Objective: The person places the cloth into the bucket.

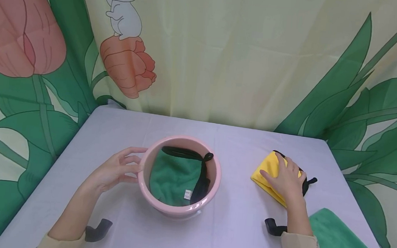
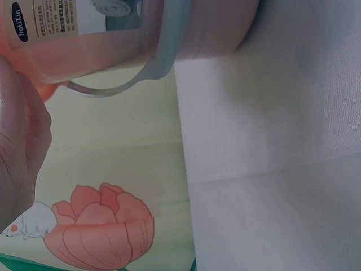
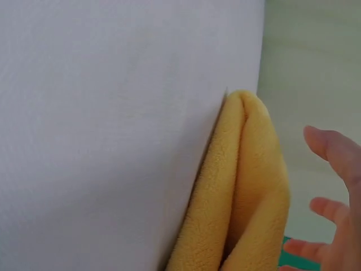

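A pink bucket (image 1: 217, 177) stands left of the table's middle, a folded green cloth (image 1: 174, 177) with black edging inside it. My left hand (image 1: 120, 168) is at the bucket's left side, its extended fingers touching the rim. In the left wrist view the hand (image 2: 20, 141) shows beside the bucket's labelled wall (image 2: 113, 56). Over a folded yellow cloth (image 1: 267, 170) with a black edge and loop, my right hand (image 1: 287, 177) spreads its fingers. The right wrist view has those fingers apart, beside the upright folds of the yellow cloth (image 3: 214, 209).
A second green cloth (image 1: 340, 242) with black trim lies at the front right, by the right forearm. Black curved wrist mounts (image 1: 98, 231) stick out beside both forearms. White cloth covers the table (image 1: 239, 230), and a printed curtain (image 1: 225, 63) hangs behind it.
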`<state>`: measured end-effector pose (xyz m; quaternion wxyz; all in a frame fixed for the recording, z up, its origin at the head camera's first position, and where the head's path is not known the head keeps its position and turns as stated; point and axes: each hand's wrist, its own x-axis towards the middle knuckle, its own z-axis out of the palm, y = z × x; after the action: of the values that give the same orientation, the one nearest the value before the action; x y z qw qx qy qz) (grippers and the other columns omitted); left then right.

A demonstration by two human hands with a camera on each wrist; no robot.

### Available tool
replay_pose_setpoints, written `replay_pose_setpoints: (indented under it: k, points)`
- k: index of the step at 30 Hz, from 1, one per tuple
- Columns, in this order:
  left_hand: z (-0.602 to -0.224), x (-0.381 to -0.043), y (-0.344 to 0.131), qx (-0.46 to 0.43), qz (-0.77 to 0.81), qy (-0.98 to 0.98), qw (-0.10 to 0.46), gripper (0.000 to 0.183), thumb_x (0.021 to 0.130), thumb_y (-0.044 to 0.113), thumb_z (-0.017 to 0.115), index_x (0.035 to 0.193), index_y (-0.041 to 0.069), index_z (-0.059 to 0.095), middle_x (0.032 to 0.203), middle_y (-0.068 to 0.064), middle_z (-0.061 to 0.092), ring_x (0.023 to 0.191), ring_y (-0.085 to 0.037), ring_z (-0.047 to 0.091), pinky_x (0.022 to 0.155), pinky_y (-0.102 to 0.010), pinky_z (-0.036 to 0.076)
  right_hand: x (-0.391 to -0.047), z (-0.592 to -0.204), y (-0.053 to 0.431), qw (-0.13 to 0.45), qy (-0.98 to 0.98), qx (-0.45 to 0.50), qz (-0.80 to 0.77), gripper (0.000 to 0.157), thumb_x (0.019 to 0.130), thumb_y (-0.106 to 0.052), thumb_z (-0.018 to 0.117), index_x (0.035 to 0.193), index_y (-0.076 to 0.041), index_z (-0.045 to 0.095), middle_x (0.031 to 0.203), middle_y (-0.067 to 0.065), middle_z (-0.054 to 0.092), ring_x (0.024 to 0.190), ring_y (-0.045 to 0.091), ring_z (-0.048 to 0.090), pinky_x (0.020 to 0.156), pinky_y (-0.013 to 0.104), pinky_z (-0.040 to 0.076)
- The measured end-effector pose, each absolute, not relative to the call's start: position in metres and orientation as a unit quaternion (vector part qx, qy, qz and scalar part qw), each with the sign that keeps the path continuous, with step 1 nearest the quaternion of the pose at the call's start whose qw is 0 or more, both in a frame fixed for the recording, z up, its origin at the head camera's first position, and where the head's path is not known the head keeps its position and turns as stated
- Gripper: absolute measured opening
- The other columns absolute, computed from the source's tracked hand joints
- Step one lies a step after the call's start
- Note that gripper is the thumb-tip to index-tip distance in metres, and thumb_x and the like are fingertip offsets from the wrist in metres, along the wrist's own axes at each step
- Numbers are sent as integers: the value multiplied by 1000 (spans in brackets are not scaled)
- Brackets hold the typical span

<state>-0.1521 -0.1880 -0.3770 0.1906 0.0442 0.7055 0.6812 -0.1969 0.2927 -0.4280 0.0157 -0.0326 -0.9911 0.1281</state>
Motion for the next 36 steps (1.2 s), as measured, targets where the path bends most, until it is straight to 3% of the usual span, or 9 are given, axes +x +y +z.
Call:
replay_pose_setpoints:
  k: [6,22,36]
  points:
    - [-377,-152,-188,44,680,706,192,55,84,11,63,133,7,39,91,-3,58,79,-17,62,74,-40,54,-199,-440,296,-33,-990,-47,132,92,78,-62,53,143,-7,18,136,35,17,124,54,13,95,73,2]
    - [-376,-152,-187,36,677,709,196,57,84,11,63,135,7,37,92,-4,58,81,-18,62,75,-40,54,-199,-453,297,-60,-989,-38,130,96,77,-66,51,142,-3,19,134,36,20,120,56,18,92,75,3]
    - [-376,-152,-187,43,678,708,194,56,84,11,63,134,6,38,92,-5,58,82,-18,62,75,-41,54,-201,-452,294,-95,-987,-28,124,81,82,-49,55,140,-1,23,131,35,23,117,55,20,88,74,9]
